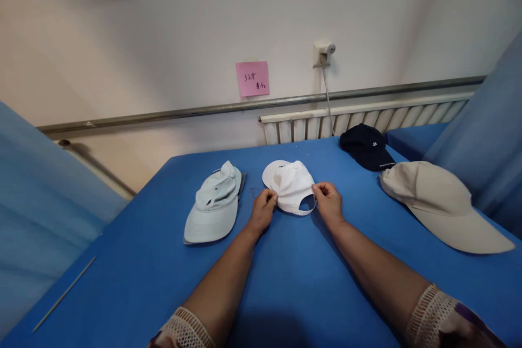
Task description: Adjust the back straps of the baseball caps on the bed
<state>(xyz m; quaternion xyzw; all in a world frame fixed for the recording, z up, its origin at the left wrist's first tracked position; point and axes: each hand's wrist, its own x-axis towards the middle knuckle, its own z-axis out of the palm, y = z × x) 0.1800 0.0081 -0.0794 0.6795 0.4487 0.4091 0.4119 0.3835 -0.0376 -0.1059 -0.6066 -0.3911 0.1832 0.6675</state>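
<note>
A white baseball cap (291, 182) lies on the blue-covered table with its brim pointing away to the left and its back opening facing me. My left hand (263, 209) pinches the cap's left edge between thumb and fingers. On the opposite side, my right hand (329, 201) pinches the rim near the back strap. To the left rests a pale mint cap (214, 206), brim toward me, with a darker edge showing beneath it. A beige long-brimmed cap (440, 196) lies on the right, and behind it sits a black cap (365, 144) with small white lettering on its brim.
The blue table cover (277, 283) spreads under everything. A thin stick (65, 293) lies at the left edge. Light blue curtains (44, 212) hang on both sides. Behind the table are a radiator (302, 128), a metal rail (183, 113), a plugged socket (321, 55) and a pink note (253, 79).
</note>
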